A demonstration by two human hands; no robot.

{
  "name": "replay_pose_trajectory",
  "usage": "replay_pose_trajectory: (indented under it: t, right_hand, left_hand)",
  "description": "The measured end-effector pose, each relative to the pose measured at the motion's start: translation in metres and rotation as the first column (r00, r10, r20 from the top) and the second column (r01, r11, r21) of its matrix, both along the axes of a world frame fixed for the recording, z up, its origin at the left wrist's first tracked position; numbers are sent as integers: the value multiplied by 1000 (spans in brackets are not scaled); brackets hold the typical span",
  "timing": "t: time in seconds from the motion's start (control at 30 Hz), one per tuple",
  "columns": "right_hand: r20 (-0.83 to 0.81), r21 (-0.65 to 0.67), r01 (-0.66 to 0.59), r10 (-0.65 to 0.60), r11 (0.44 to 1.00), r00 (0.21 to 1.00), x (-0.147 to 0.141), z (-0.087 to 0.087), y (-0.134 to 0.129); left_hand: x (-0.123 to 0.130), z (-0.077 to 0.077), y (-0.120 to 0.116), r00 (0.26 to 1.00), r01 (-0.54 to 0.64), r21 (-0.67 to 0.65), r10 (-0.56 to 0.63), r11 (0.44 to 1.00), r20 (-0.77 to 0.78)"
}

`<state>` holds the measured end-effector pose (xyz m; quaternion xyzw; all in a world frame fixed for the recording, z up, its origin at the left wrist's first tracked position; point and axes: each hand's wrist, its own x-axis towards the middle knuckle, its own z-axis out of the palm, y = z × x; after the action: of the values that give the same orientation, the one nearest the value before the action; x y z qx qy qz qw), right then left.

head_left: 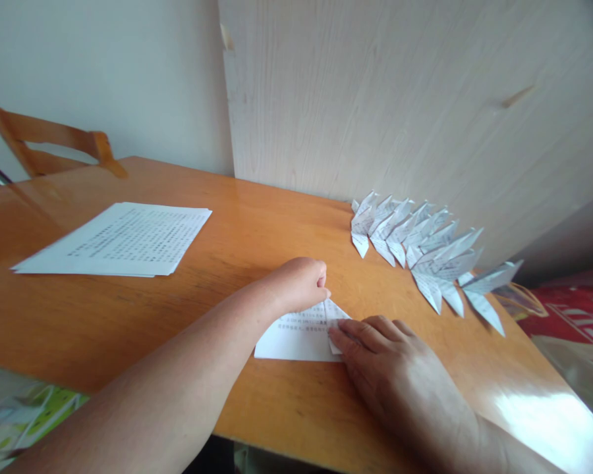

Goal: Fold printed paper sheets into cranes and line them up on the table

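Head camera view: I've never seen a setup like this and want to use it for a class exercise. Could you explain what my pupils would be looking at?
There is no machine here, just a person's two bare hands, seen from a camera worn on the head, looking forward and down. On the wooden table lies a partly folded printed sheet. The right hand rests on its folded right side. The curled left hand is at its upper edge; whether it pinches the paper is unclear. Further left lies a stack of printed sheets; to the right stand folded paper pieces.
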<state>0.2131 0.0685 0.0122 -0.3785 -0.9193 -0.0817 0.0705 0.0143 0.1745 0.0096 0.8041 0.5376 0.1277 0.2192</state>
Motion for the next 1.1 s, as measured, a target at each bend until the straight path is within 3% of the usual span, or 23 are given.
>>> replay_pose_trajectory:
  t: [0.6, 1.1]
  right_hand:
    - [175, 12, -15, 13, 1000, 984, -5, 11, -4]
    - [106, 10, -13, 11, 1000, 994, -9, 13, -10]
  left_hand:
    - [-1, -3, 1, 1000, -3, 6, 3, 1000, 10]
    - [0, 3, -1, 1000, 2, 0, -2, 1000, -7]
